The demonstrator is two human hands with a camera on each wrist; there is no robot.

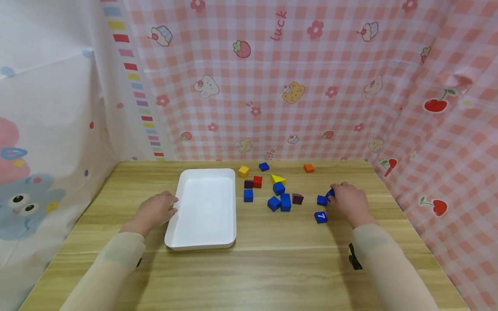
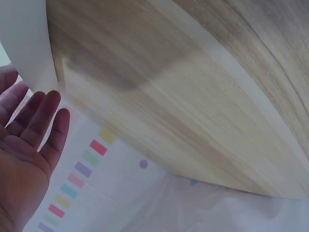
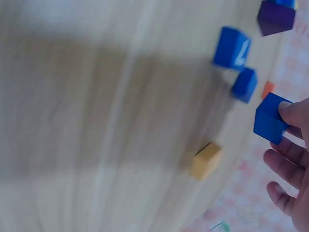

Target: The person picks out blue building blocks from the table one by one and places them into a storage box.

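In the head view my right hand (image 1: 350, 199) pinches a blue block (image 3: 270, 118) between thumb and fingers, at the right of the table. Close to it lie a plain blue block (image 1: 321, 200) and another blue block marked 7 (image 1: 320, 217). The right wrist view also shows a yellow-orange block (image 3: 206, 161) on the table near the hand, hidden in the head view. At the left, my left hand (image 1: 153, 210) has its fingertips right at the long left rim of a white tray (image 1: 200, 243), fingers loosely extended in the left wrist view.
Several blue blocks (image 1: 285, 202) are grouped mid-table with a yellow triangular block (image 1: 278, 179) and a dark purple block (image 1: 297, 198). A red block (image 1: 257, 182) and a yellow block (image 1: 243, 171) lie near the tray. An orange block (image 1: 309, 168) lies towards the back edge.
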